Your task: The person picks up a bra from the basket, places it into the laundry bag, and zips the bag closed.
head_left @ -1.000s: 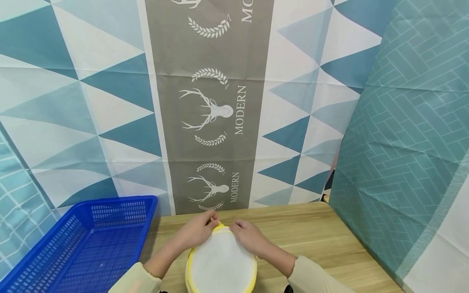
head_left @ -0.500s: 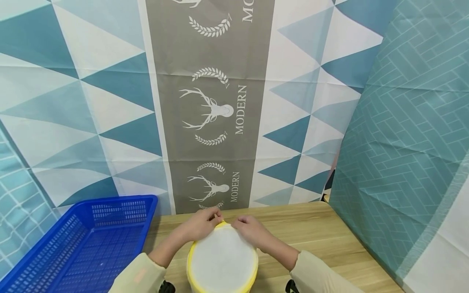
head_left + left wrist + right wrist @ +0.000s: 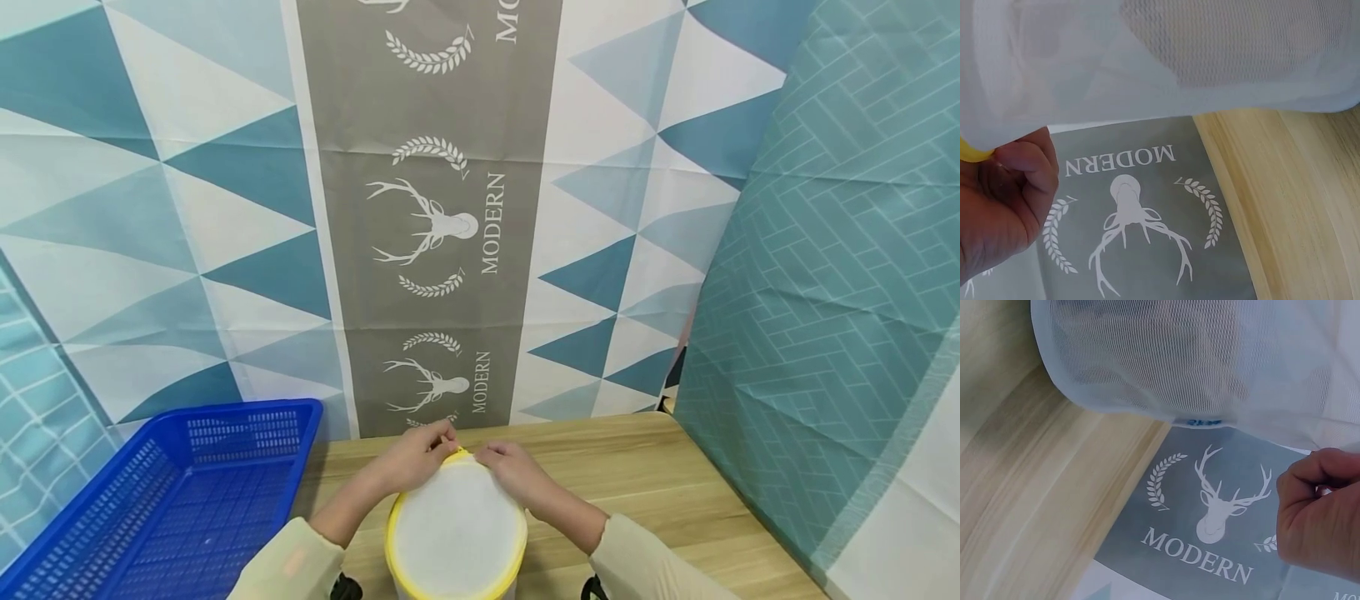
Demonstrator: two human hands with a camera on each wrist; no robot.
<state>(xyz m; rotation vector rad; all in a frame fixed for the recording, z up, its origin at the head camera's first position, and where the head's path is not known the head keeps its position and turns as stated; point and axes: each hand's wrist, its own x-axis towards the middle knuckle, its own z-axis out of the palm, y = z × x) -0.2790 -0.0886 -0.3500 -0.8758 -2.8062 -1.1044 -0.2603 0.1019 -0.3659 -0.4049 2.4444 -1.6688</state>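
Observation:
A round white mesh laundry bag (image 3: 459,529) with a yellow zipper edge stands before me in the head view. Its pale top faces up. My left hand (image 3: 418,457) pinches the yellow edge at the bag's far side, where a small yellow tip, perhaps the zipper pull, shows. Just to the right, my right hand (image 3: 517,477) grips the rim with curled fingers. The left wrist view shows the thumb and finger of the left hand (image 3: 1010,194) on the yellow band. Sheer mesh side (image 3: 1147,356) fills the top of the right wrist view; the right fingertips are partly hidden.
A blue plastic basket (image 3: 300,467) stands to the left on the wooden table (image 3: 630,492). Behind the table hangs a patterned cloth (image 3: 427,292) with deer prints. A teal cloth (image 3: 817,292) hangs along the right side.
Both hands and the far edge of the bag have shifted slightly away and to the right. Both hands keep their hold on the rim.

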